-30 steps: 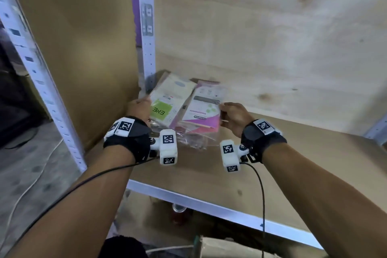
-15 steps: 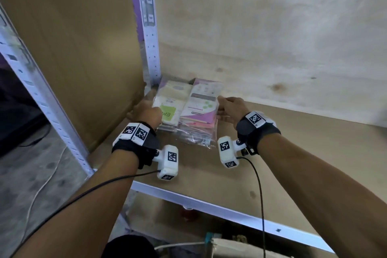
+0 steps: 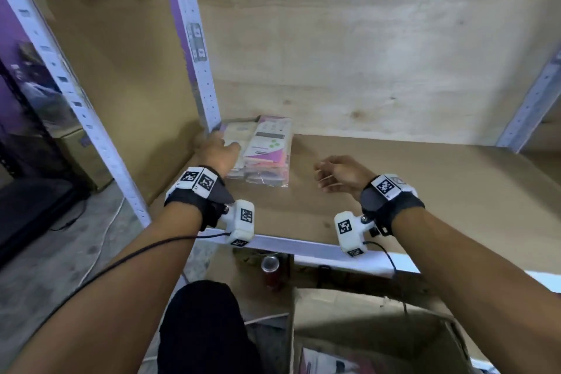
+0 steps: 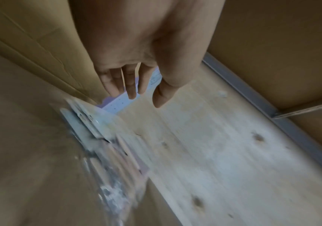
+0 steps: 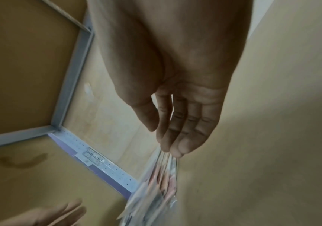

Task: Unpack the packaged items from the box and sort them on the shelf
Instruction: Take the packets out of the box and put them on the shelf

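A stack of flat packets in clear wrap (image 3: 267, 152), pink, white and green, lies on the shelf board (image 3: 409, 191) in its back left corner. My left hand (image 3: 226, 149) reaches over the stack's left side with fingers straight; whether it touches I cannot tell. In the left wrist view the left hand (image 4: 144, 99) is empty, with the blurred packets (image 4: 98, 131) below it. My right hand (image 3: 324, 173) hovers to the right of the stack, apart from it, fingers relaxed. The right wrist view shows the right hand (image 5: 164, 140) holding nothing, the packets (image 5: 156, 183) beyond its fingertips.
A white perforated post (image 3: 194, 48) stands at the back left beside the stack, with a cardboard side wall (image 3: 106, 39) left of it. A plywood back wall (image 3: 364, 55) closes the shelf. Below the front rail (image 3: 303, 247) sit an open cardboard box (image 3: 379, 322) and a red can (image 3: 271, 270).
Both hands pushed the packets back into the corner and let go. The right hand has drawn away to the right; the left hand stays over the stack.
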`<state>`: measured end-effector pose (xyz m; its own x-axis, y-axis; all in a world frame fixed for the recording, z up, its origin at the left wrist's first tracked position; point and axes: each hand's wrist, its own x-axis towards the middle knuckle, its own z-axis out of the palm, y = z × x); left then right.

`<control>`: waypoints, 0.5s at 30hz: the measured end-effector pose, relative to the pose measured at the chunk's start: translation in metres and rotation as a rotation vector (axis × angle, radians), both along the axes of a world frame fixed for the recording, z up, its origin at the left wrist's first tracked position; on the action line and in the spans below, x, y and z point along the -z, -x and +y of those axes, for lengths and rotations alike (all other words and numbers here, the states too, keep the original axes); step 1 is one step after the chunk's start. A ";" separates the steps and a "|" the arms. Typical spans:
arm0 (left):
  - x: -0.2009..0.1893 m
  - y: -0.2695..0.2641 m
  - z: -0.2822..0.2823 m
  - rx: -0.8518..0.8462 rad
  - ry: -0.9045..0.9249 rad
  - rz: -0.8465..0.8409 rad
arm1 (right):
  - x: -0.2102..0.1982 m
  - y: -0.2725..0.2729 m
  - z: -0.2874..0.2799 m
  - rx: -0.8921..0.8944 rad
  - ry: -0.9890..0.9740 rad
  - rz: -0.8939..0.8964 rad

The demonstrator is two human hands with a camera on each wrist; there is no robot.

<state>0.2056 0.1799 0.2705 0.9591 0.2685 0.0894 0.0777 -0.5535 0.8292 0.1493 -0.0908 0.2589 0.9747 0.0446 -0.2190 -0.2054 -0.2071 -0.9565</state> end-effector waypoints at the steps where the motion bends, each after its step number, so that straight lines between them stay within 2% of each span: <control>1: -0.003 0.012 -0.013 0.016 0.054 -0.020 | -0.002 0.018 -0.008 0.001 -0.001 -0.009; 3: -0.009 0.028 -0.032 0.029 0.138 -0.051 | -0.005 0.040 -0.016 -0.007 0.009 -0.022; 7: 0.001 0.091 -0.083 0.135 0.156 -0.091 | 0.003 0.111 -0.044 -0.028 0.088 -0.032; 15: 0.098 0.214 -0.152 0.397 0.160 0.039 | 0.060 0.227 -0.108 -0.056 0.348 0.040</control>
